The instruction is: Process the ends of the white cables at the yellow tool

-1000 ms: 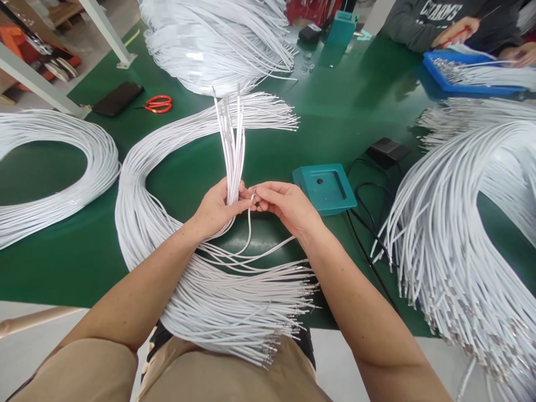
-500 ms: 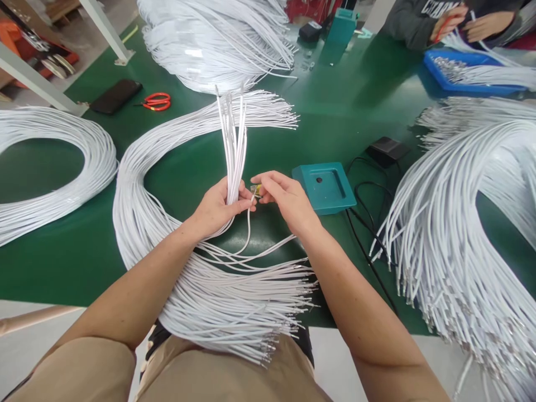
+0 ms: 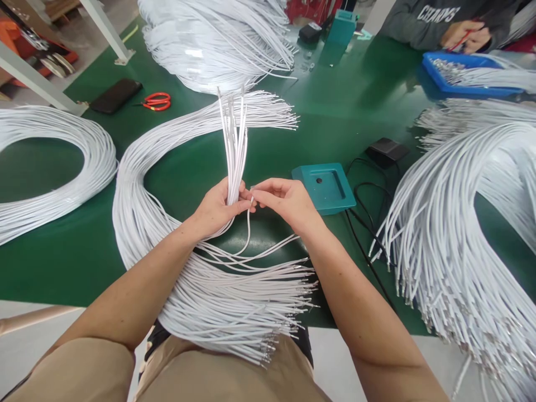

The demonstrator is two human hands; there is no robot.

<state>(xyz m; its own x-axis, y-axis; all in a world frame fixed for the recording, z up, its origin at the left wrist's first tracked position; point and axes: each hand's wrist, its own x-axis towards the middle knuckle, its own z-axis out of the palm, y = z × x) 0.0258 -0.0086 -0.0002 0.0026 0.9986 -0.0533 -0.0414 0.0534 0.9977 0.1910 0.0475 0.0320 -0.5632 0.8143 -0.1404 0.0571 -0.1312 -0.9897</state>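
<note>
My left hand is closed around an upright bunch of white wires, whose tips carry small metal ends. One single white wire loops up apart from the bunch to the left fingertips. At the tip of that wire my right hand is closed in a pinch, its thumb and fingers meeting my left fingertips. Whatever small piece sits between the fingertips is mostly covered. Below the wrists a thick sheaf of white wires spreads over the table edge and my lap, metal ends to the right.
A teal tray-like device with black cables stands right of my hand. Wire bundles lie at right, a coil at left. Red-handled scissors and a dark case lie behind. A co-worker's hands work above a blue bin.
My right fingers have closed in on the wire tip, and the small clear and yellow piece seen there before is now covered. The co-worker's hands have come together.
</note>
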